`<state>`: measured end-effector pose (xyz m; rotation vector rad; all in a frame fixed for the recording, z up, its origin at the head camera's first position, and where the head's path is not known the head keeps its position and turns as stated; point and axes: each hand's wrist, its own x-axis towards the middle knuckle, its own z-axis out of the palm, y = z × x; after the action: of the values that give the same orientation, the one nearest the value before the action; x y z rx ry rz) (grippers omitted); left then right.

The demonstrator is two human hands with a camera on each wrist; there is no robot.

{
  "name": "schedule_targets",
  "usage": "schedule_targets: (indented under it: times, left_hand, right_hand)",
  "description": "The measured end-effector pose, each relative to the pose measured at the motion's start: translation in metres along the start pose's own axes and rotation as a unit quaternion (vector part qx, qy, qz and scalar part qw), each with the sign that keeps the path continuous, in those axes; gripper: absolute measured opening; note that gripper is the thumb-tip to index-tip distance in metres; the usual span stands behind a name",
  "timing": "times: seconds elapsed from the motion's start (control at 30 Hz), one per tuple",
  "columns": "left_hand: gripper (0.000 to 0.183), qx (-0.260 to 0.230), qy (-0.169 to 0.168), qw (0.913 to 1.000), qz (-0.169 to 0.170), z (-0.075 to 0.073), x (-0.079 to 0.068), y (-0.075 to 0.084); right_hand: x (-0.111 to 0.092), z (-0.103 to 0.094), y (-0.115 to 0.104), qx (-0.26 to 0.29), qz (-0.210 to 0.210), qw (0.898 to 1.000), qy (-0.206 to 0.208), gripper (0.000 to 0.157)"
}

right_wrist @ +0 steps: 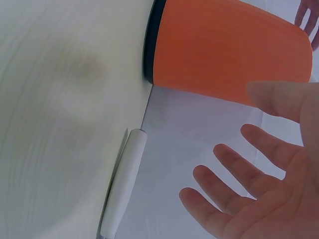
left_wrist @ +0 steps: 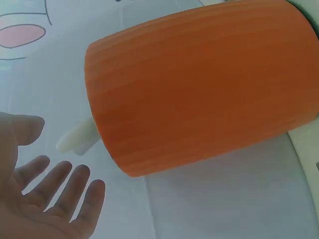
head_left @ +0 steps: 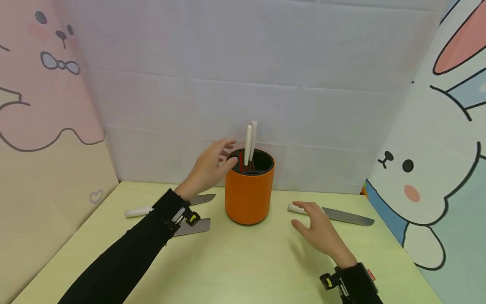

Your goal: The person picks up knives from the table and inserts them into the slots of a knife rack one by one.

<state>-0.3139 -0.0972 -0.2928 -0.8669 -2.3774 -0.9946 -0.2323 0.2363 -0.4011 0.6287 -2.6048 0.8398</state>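
Observation:
An orange round knife block (head_left: 248, 198) with a dark slotted top stands at the middle of the table. Two white knife handles (head_left: 248, 145) stick up out of it. Beside its rim is my left hand (head_left: 212, 166), thumb and fingers spread with nothing held; the left wrist view shows the palm facing the block's upper end. My right hand (head_left: 317, 228) hovers over the right side, fingers loosely parted and holding nothing. Just beyond it lies a knife with a white handle (right_wrist: 124, 184) and a broad grey blade (head_left: 349, 216), partly covered by the fingers.
Left of the block lies a white-handled knife (head_left: 138, 211), its middle hidden by my left forearm. In front of it another blade (head_left: 195, 227) shows from under the sleeve. A white cloth wall (head_left: 152, 105) closes off the back, with cartoon-printed sheets (head_left: 425, 190) at both sides.

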Motion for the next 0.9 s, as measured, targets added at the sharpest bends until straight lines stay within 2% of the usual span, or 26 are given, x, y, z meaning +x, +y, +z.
schedule_targets:
  times: [0.13, 0.27, 0.4, 0.57, 0.73, 0.9]
  left_hand:
    - [0.050, 0.057, 0.017, 0.9980, 0.023, -0.006, -0.023, -0.007]
    - [0.050, 0.108, 0.021, 0.9936, 0.026, -0.008, -0.048, -0.015]
    - [0.052, 0.144, 0.009, 0.9891, 0.028, -0.005, -0.075, -0.023]
    - [0.055, 0.185, 0.015, 0.9817, 0.041, 0.002, -0.105, -0.034]
    - [0.059, 0.211, 0.018, 0.9767, 0.031, 0.007, -0.125, -0.044]
    - [0.061, 0.219, 0.019, 0.9754, 0.022, 0.010, -0.137, -0.053]
  right_hand:
    - [-0.003, -0.003, 0.005, -0.007, 0.011, 1.000, -0.004, 0.049]
    - [-0.006, -0.005, 0.011, -0.012, 0.017, 1.000, -0.009, 0.051]
    - [-0.009, -0.005, 0.015, -0.020, 0.022, 1.000, -0.008, 0.051]
    - [-0.013, -0.007, 0.020, -0.033, 0.024, 0.999, -0.003, 0.051]
    - [-0.015, -0.009, 0.024, -0.049, 0.024, 0.998, 0.002, 0.052]
    - [-0.017, -0.010, 0.025, -0.057, 0.020, 0.998, 0.000, 0.053]
